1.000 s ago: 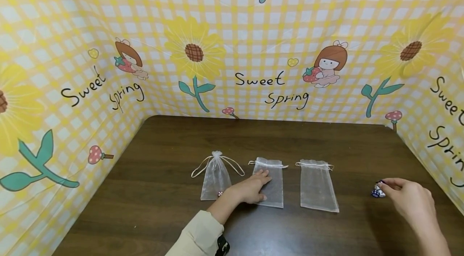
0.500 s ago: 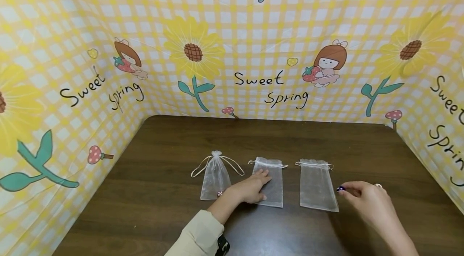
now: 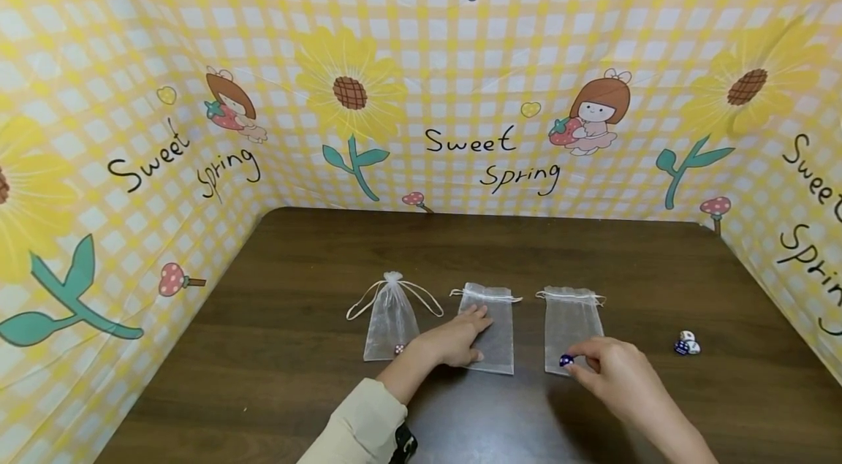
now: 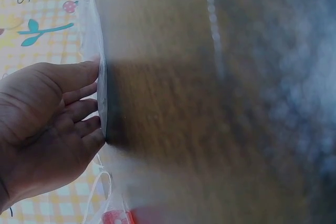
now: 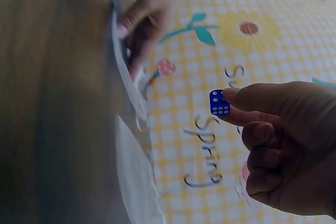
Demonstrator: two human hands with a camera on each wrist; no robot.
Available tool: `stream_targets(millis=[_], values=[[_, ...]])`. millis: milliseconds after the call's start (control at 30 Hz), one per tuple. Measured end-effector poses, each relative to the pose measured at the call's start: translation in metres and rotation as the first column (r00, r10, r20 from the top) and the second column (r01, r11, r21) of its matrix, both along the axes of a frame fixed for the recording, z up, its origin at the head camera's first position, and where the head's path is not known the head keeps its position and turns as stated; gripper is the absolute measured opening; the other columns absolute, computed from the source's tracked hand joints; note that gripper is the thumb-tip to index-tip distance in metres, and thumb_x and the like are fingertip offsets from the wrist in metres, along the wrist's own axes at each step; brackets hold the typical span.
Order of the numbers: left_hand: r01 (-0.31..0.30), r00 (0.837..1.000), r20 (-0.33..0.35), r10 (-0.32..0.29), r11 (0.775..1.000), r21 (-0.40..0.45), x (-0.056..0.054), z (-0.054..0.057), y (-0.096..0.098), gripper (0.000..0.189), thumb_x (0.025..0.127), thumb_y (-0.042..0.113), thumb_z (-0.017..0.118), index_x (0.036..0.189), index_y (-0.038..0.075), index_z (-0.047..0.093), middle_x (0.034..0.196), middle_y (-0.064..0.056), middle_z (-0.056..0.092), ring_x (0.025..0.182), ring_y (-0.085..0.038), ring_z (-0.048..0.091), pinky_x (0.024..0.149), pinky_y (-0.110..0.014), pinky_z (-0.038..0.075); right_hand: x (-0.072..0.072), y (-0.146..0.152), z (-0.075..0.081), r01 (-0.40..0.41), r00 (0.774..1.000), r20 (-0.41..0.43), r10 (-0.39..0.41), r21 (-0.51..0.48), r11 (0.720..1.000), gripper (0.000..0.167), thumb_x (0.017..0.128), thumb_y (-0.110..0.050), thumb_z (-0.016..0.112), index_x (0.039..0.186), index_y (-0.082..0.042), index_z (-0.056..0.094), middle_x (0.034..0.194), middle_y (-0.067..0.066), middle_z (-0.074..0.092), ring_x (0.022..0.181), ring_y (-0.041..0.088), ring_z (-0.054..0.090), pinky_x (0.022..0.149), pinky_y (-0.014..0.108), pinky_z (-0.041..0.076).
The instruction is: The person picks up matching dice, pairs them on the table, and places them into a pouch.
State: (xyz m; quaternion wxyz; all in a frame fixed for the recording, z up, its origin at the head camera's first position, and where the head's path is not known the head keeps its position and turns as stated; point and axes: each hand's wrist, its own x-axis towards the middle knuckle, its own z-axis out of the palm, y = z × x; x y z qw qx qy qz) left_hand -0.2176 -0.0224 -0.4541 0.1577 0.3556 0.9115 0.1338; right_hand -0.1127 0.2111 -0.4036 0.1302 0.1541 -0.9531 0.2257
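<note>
Between thumb and forefinger, my right hand (image 3: pixel 621 376) pinches a blue die (image 5: pixel 219 103) with white dots. It holds the die above the lower part of the right mesh bag (image 3: pixel 569 321). My left hand (image 3: pixel 457 340) rests with straight fingers on the middle mesh bag (image 3: pixel 500 336), which lies flat with its drawstring at the far end. In the left wrist view, the left hand's fingertips touch that bag's sheer cloth. To the left lies a third mesh bag (image 3: pixel 388 325), cinched at the neck, with a red die (image 3: pixel 399 350) inside, partly hidden by the left forearm.
Several blue and white dice (image 3: pixel 687 343) sit in a small cluster at the right of the brown wooden table (image 3: pixel 329 252). A yellow checked cloth (image 3: pixel 421 69) stands as a wall around the back and sides.
My right hand has lifted the blue die from the cluster and carried it left to above the right bag. The left hand has stayed on the middle bag.
</note>
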Motion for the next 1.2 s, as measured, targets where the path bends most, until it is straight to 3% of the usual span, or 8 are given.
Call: stream_targets(millis=[233, 500, 633, 967, 1200], values=[[-0.001, 1.000, 0.000, 0.001, 1.000, 0.002, 0.000, 0.001, 0.000, 0.059, 0.085, 0.014, 0.066, 0.137, 0.002, 0.042, 0.147, -0.014, 0.029, 0.136, -0.026, 0.020, 0.110, -0.031, 0.018, -0.001, -0.021, -0.015, -0.157, 0.988, 0.002, 0.157, 0.076, 0.985, 0.012, 0.071, -0.014, 0.078, 0.081, -0.013, 0.072, 0.076, -0.008, 0.062, 0.066, 0.004, 0.051, 0.056, 0.026, 0.045], [-0.002, 1.000, -0.007, 0.002, 1.000, 0.000, -0.001, 0.000, -0.001, 0.059, 0.085, 0.014, 0.066, 0.137, 0.002, 0.042, 0.146, -0.014, 0.030, 0.136, -0.026, 0.020, 0.110, -0.031, 0.018, 0.002, -0.035, -0.024, -0.248, 0.961, 0.151, 0.230, 0.114, 0.962, 0.010, 0.072, -0.019, 0.077, 0.078, -0.015, 0.071, 0.075, -0.012, 0.059, 0.065, 0.002, 0.051, 0.053, 0.025, 0.044], [0.000, 1.000, -0.013, 0.000, 1.000, 0.002, 0.000, 0.000, -0.001, 0.058, 0.085, 0.014, 0.066, 0.137, 0.002, 0.042, 0.146, -0.014, 0.030, 0.136, -0.026, 0.021, 0.110, -0.031, 0.018, 0.002, -0.037, -0.030, -0.302, 0.943, 0.187, 0.277, 0.128, 0.945, 0.009, 0.072, -0.019, 0.077, 0.076, -0.018, 0.070, 0.073, -0.014, 0.058, 0.065, 0.005, 0.053, 0.052, 0.026, 0.043], [-0.002, 1.000, -0.009, 0.002, 1.000, 0.013, 0.000, 0.000, 0.000, 0.058, 0.084, 0.014, 0.066, 0.136, 0.003, 0.043, 0.146, -0.014, 0.031, 0.136, -0.027, 0.021, 0.110, -0.031, 0.018, -0.001, -0.039, -0.042, -0.298, 0.935, 0.238, 0.262, 0.127, 0.946, 0.008, 0.069, -0.016, 0.076, 0.070, -0.020, 0.069, 0.069, -0.014, 0.059, 0.066, 0.008, 0.057, 0.052, 0.030, 0.044], [-0.006, 1.000, -0.003, 0.006, 1.000, 0.007, -0.001, -0.001, 0.000, 0.059, 0.085, 0.015, 0.066, 0.137, 0.003, 0.042, 0.147, -0.013, 0.030, 0.136, -0.026, 0.021, 0.110, -0.031, 0.018, -0.002, -0.035, -0.040, -0.298, 0.932, 0.250, 0.264, 0.108, 0.949, 0.007, 0.072, -0.020, 0.076, 0.077, -0.019, 0.072, 0.073, -0.013, 0.062, 0.070, 0.008, 0.058, 0.055, 0.030, 0.046]])
